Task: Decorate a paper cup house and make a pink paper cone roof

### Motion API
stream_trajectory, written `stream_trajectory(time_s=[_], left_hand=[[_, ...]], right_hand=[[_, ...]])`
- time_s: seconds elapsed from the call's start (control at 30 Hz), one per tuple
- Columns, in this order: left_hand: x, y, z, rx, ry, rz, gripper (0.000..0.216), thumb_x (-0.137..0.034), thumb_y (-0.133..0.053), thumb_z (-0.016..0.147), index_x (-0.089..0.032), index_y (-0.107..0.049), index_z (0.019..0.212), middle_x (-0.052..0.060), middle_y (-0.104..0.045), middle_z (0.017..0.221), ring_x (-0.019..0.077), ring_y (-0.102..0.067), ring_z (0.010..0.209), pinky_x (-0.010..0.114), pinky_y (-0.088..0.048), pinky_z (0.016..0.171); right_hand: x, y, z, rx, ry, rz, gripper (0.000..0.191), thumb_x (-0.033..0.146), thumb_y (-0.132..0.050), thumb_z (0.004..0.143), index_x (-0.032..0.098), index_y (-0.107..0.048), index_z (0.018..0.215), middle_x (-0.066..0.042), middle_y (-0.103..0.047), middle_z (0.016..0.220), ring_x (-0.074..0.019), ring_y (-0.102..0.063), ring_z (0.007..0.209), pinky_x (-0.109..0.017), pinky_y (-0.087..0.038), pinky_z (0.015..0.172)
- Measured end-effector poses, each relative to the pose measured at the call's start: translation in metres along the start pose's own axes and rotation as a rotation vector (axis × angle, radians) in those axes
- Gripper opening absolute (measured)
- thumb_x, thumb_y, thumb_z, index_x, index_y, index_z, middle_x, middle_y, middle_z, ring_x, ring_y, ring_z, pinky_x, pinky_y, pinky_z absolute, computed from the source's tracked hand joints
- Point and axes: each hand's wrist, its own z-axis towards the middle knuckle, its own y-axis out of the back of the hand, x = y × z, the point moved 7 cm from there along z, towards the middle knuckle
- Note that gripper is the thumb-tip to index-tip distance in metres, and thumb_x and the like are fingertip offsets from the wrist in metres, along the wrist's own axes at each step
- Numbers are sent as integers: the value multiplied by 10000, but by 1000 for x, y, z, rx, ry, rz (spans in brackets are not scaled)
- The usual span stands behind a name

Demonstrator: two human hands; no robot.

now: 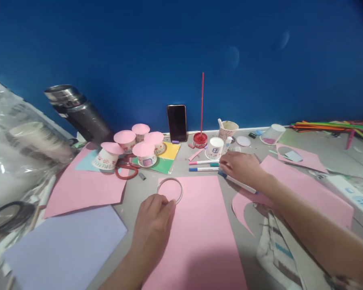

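Observation:
A thin pale ring [170, 191] lies on a sheet of pink paper [196, 233], near its far edge. My left hand [154, 221] rests on that paper, thumb and fingers closed on the ring's near side. Beyond the sheet's far right corner, my right hand [242, 166] reaches down among several markers. Its fingers are curled on a teal-capped marker [214, 164], whose other end is hidden under them. A blue-capped marker [240, 183] lies just below that hand, and another blue-capped marker [204, 169] sits to its left. A decorated paper cup [215, 148] stands upside down behind the fingers.
Several decorated cups with pink paper tops [143, 149] stand at left, beside red-handled scissors [127, 170]. A phone [177, 123] leans on the blue wall. Purple paper [66, 249], a dark flask [78, 112], cut pink paper [308, 189] and a power strip [352, 195] lie around.

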Motion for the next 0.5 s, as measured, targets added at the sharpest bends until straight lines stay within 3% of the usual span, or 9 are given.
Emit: stream_trajectory(time_s=[0.1,0.27,0.5], left_hand=[[0,-1,-2,3,19,8,189,-82,-563,996,-202,-705,969,41,-619,869,191,-573,818,339,-471,720],[0,-3,-3,12,21,5,180,-69,-578,988,-180,-713,945,45,-609,857,198,-566,816,356,-459,737],[1,-7,-5,61,45,36,182,-82,-572,990,-185,-703,919,40,-607,843,195,-545,795,360,-445,744]], right_hand=[[20,0,4,-25,93,-22,357,246,-386,1078,170,-735,1080,-144,-766,1136,-266,-711,1070,-293,-417,695],[44,0,20,54,176,-75,226,52,-544,917,108,-751,990,-196,-789,930,-320,-766,900,-336,-486,696],[76,5,41,95,210,-128,217,5,-596,874,70,-770,986,-229,-805,981,-324,-772,999,-338,-520,787]])
